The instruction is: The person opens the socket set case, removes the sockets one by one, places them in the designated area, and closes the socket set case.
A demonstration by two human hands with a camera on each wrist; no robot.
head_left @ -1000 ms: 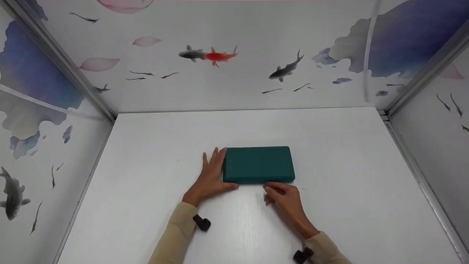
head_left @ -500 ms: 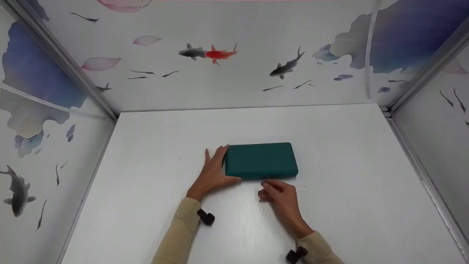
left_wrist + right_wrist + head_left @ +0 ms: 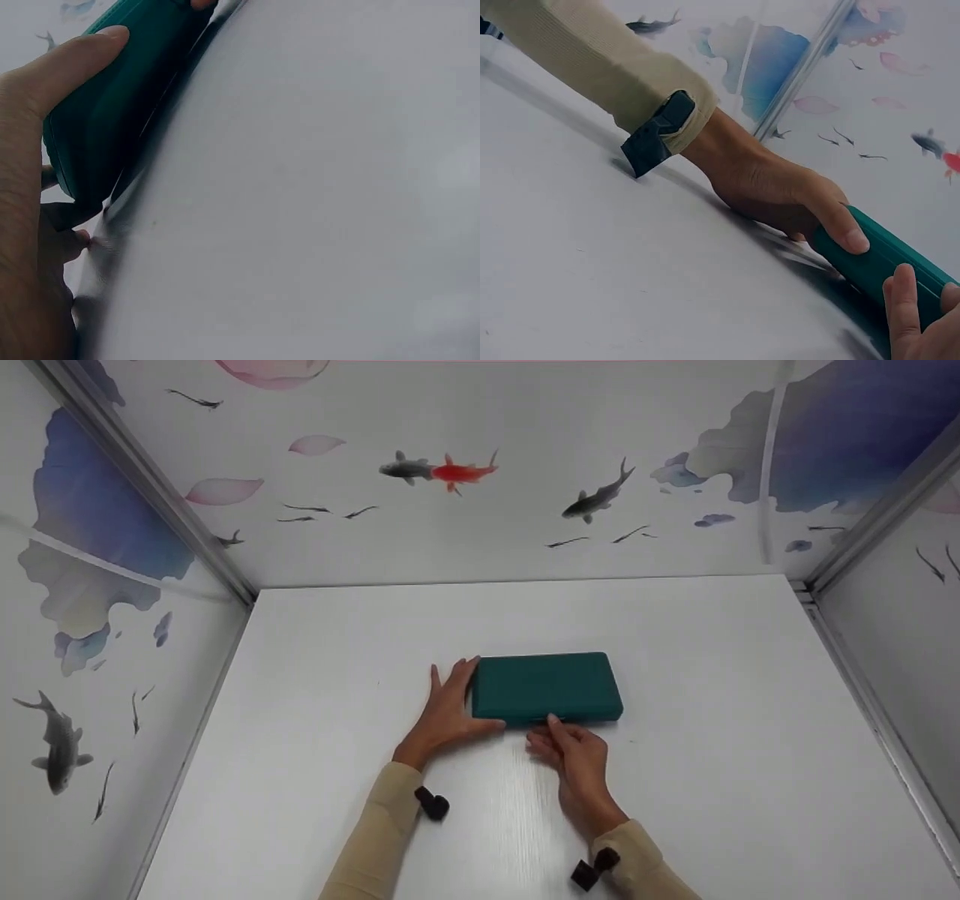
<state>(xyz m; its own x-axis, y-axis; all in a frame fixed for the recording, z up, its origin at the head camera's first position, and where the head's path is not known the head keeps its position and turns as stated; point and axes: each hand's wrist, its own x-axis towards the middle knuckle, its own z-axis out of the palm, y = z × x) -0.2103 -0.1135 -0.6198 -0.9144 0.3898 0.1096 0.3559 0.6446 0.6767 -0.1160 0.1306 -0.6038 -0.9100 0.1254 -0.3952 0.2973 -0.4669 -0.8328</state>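
A dark green rectangular case (image 3: 547, 686) lies closed on the white table. My left hand (image 3: 442, 716) holds its left end, with the thumb along the front side and the fingers round the far side. In the left wrist view the left thumb (image 3: 101, 49) rests on the front face of the case. My right hand (image 3: 581, 754) is at the front edge, thumb tip touching the case near the lid seam. Its other fingers (image 3: 904, 296) show loosely extended in front of the case in the right wrist view.
White tabletop (image 3: 337, 660) surrounds the case. A back wall (image 3: 495, 532) and side walls printed with fish and petals enclose the table, with metal rails at the corners. Small black devices (image 3: 433, 804) sit at both wrists over beige sleeves.
The right thumb has moved up onto the front edge of the case, and the right fingers have spread leftward below it. The left hand keeps its hold; the whole view has shifted slightly.
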